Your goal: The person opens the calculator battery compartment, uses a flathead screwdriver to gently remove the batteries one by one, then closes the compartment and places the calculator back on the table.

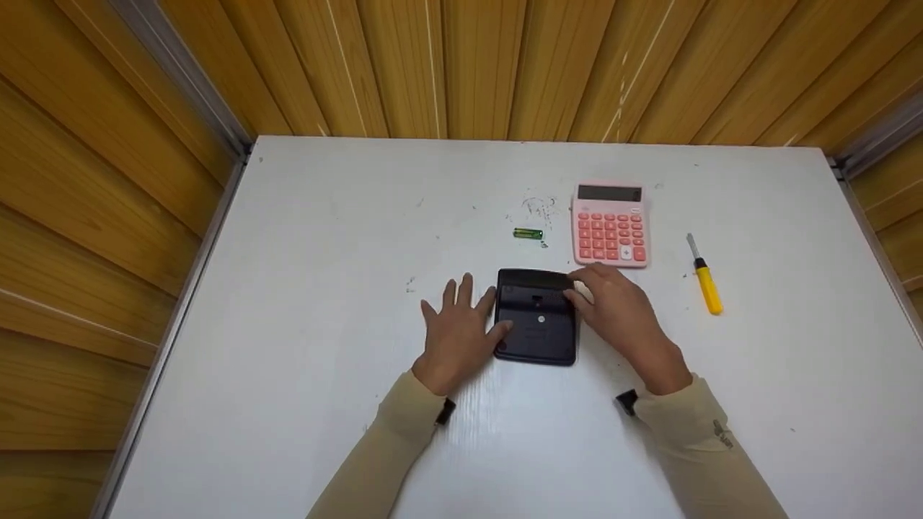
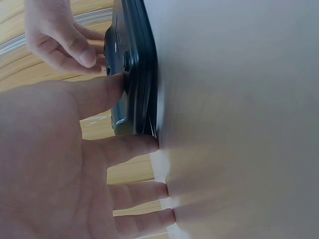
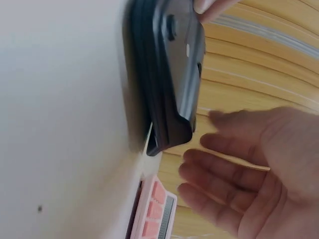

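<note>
A black calculator lies face down on the white table, its back with a small slot and round feet facing up. My left hand is spread at its left side. The left thumb presses on the calculator's back near the edge, the index fingertip is right at its side, and the other fingertips rest on the table. My right hand hovers by the upper right corner with fingers loosely bent. In the right wrist view, those fingers show a gap from the calculator and hold nothing.
Beyond the black calculator lies a green battery. A pink calculator is face up to the right of it, and farther right lies a screwdriver with a yellow handle. Wood-patterned panels stand along the table's far edge.
</note>
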The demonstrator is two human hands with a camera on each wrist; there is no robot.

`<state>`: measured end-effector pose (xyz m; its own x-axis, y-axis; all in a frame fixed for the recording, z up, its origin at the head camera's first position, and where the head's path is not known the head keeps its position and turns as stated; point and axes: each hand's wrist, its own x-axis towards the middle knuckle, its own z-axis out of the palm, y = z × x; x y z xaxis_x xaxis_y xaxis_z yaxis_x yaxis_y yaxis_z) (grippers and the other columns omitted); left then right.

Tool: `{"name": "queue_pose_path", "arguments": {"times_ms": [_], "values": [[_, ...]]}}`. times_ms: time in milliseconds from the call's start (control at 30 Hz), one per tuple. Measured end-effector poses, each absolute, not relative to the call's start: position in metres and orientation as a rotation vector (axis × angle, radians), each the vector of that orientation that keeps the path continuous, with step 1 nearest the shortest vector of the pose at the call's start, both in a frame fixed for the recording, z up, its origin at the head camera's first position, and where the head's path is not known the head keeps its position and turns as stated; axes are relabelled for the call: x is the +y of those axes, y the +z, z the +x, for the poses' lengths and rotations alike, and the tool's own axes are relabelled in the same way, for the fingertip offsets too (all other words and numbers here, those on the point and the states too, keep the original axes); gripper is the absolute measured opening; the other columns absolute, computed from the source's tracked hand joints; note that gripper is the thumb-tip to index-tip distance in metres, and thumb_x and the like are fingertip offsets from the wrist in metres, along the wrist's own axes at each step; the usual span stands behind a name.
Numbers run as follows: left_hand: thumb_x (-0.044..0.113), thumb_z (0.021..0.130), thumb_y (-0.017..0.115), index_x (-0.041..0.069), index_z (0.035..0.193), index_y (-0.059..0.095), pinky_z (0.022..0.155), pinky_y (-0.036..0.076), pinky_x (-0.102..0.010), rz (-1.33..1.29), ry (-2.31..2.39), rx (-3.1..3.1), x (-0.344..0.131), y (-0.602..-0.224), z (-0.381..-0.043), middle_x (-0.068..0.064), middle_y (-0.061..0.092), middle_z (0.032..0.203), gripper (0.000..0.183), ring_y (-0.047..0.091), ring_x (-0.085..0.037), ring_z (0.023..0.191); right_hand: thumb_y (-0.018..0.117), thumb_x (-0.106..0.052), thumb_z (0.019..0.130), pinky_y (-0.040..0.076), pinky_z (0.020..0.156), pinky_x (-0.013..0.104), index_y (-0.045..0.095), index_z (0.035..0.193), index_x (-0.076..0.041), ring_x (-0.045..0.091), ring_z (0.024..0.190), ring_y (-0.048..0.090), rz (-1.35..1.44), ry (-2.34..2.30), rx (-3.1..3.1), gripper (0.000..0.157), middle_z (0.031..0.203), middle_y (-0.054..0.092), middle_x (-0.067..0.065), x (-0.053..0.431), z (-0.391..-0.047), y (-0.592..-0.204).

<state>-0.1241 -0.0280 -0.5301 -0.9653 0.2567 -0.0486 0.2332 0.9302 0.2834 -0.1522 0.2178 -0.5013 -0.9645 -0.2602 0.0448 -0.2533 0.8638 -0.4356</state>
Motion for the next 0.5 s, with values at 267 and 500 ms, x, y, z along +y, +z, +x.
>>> {"name": "queue_pose_path", "arguments": {"times_ms": [267, 500], "values": [[0.057, 0.106, 0.058, 0.016, 0.156, 0.056, 0.107, 0.031, -0.081, 0.355, 0.488, 2.946, -0.027, -0.531, -0.126, -0.024, 0.038, 0.165, 0.065, 0.033, -0.047, 0.152, 0.075, -0.014, 0.102, 0.055, 0.083, 0.048, 0.073, 0.123, 0.003, 0.029, 0.094, 0.067, -0.349, -0.841, 2.945, 0.027, 0.111, 0.073, 0.017, 0.221, -0.149, -0.511], [0.055, 0.105, 0.059, 0.014, 0.155, 0.057, 0.108, 0.029, -0.081, 0.348, 0.537, 2.908, -0.028, -0.526, -0.127, -0.025, 0.037, 0.165, 0.065, 0.032, -0.047, 0.153, 0.077, -0.016, 0.100, 0.053, 0.084, 0.045, 0.073, 0.123, 0.001, 0.027, 0.094, 0.064, -0.310, -0.982, 2.910, 0.028, 0.110, 0.073, 0.015, 0.222, -0.149, -0.520]]}}
